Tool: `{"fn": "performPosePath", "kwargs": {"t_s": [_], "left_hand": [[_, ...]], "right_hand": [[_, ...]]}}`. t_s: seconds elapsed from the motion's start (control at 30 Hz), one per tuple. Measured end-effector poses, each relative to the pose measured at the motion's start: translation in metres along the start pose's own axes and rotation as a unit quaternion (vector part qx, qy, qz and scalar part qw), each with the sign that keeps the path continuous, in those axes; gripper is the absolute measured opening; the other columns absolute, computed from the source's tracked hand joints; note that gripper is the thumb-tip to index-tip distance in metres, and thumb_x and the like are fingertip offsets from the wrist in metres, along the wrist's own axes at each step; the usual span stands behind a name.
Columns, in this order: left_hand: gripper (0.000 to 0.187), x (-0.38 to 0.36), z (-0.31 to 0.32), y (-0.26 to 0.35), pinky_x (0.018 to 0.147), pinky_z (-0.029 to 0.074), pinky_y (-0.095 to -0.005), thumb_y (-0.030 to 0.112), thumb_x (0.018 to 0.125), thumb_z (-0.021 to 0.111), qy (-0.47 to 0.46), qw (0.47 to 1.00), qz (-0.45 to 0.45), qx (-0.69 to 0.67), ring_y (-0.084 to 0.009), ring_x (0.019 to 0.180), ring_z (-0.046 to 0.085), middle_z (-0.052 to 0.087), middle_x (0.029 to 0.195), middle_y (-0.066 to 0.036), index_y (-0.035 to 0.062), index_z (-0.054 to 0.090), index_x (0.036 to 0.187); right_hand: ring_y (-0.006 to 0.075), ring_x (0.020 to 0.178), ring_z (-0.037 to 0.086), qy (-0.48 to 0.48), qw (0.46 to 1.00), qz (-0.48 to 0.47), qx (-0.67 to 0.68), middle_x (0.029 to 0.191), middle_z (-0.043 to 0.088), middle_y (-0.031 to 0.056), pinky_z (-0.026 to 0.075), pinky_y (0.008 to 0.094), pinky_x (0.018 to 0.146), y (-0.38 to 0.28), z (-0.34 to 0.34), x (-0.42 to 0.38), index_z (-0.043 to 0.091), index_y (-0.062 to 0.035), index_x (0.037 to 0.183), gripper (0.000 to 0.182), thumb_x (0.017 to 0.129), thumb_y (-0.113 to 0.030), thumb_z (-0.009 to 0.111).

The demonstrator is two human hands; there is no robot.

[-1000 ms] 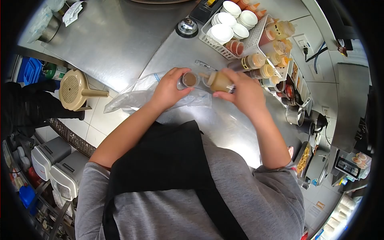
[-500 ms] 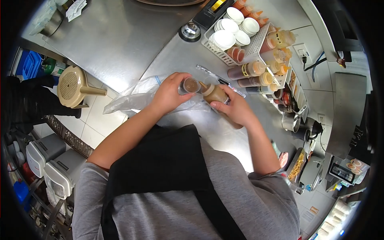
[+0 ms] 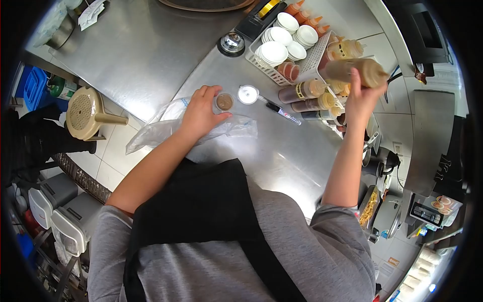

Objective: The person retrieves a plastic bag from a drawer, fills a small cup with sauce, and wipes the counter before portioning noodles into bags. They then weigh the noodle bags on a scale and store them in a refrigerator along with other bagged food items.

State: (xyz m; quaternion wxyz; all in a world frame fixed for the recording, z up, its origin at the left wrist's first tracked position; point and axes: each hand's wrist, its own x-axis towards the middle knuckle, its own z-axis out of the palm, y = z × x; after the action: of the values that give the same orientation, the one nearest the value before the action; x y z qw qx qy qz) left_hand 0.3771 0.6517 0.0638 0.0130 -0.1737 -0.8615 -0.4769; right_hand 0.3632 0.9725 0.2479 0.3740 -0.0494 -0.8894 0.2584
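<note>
In the left hand (image 3: pixel 200 113), a small cup (image 3: pixel 224 102); in the right hand (image 3: pixel 363 98), a squeeze bottle (image 3: pixel 368 72) lifted away.
From my remote station, I see the left thumb and fingers curled about the brown-filled cup, the right ones clasping the bottle. Its nozzle, aimed at the cup in the earlier frame, now points outward near the other sauce bottles (image 3: pixel 305 90); I judge dispensing halted. Just beyond the left fingertips, a round lid (image 3: pixel 247 94) now shows fully, with a marker (image 3: pixel 283 114) farther right.

No readable text; bottle label (image 3: pixel 301 90), marker print (image 3: pixel 290 117) too small.
</note>
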Motion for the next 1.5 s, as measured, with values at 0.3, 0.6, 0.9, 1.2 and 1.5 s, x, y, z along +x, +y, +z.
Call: {"fn": "performPosePath", "kwargs": {"t_s": [0.3, 0.6, 0.9, 1.2, 1.5], "left_hand": [[0.048, 0.0, 0.002, -0.015, 0.091, 0.046, -0.0395, 0.015, 0.069, 0.079, -0.007, 0.999, 0.021, -0.023, -0.0325, 0.104, 0.056, 0.059, 0.108, -0.012, 0.0055, 0.061, 0.112], [0.047, 0.0, 0.0, -0.014, 0.088, 0.048, -0.0375, 0.011, 0.068, 0.078, 0.0, 0.999, 0.038, -0.01, -0.032, 0.099, 0.06, 0.061, 0.104, -0.013, 0.0038, 0.062, 0.111], [0.048, 0.003, 0.001, -0.016, 0.086, 0.049, -0.0377, 0.01, 0.065, 0.078, -0.004, 0.999, 0.049, -0.008, -0.0322, 0.097, 0.06, 0.062, 0.103, -0.013, 0.0036, 0.062, 0.111], [0.054, 0.001, -0.005, -0.012, 0.082, 0.051, -0.0351, 0.008, 0.067, 0.077, -0.029, 0.999, 0.019, -0.025, -0.0284, 0.093, 0.062, 0.06, 0.105, -0.013, 0.004, 0.06, 0.117], [0.042, 0.001, -0.014, -0.009, 0.076, 0.054, -0.0255, 0.008, 0.088, 0.068, -0.133, 0.929, -0.191, -0.289, -0.0165, 0.085, 0.068, 0.054, 0.12, -0.011, 0.0027, 0.057, 0.129]], "right_hand": [[0.0313, 0.103, 0.063, -0.255, 0.914, 0.119, -0.293, 0.112, 0.066, 0.0179, 0.048, 0.038, 0.087, 0.032, 0.024, 0.004, 0.055, 0.005, 0.12, 0.051, 0.084, -0.027, 0.072], [0.0173, 0.08, 0.066, -0.441, 0.786, 0.364, 0.234, 0.094, 0.068, 0.0086, 0.052, 0.0306, 0.069, -0.017, 0.102, -0.164, 0.067, -0.0055, 0.1, 0.02, 0.09, -0.001, 0.05], [0.0286, 0.103, 0.063, -0.307, 0.931, -0.049, 0.194, 0.12, 0.063, 0.0121, 0.051, 0.0351, 0.085, -0.036, 0.152, -0.184, 0.059, -0.0057, 0.117, 0.029, 0.089, -0.008, 0.063], [0.0298, 0.11, 0.06, -0.31, 0.936, -0.128, 0.105, 0.124, 0.062, 0.0112, 0.047, 0.0385, 0.093, -0.032, 0.155, -0.192, 0.055, -0.0069, 0.129, 0.049, 0.084, -0.02, 0.069], [0.0278, 0.1, 0.061, -0.332, 0.933, -0.083, 0.116, 0.115, 0.065, 0.0091, 0.048, 0.0368, 0.088, -0.037, 0.152, -0.187, 0.059, -0.0085, 0.128, 0.05, 0.081, -0.021, 0.072]]}}
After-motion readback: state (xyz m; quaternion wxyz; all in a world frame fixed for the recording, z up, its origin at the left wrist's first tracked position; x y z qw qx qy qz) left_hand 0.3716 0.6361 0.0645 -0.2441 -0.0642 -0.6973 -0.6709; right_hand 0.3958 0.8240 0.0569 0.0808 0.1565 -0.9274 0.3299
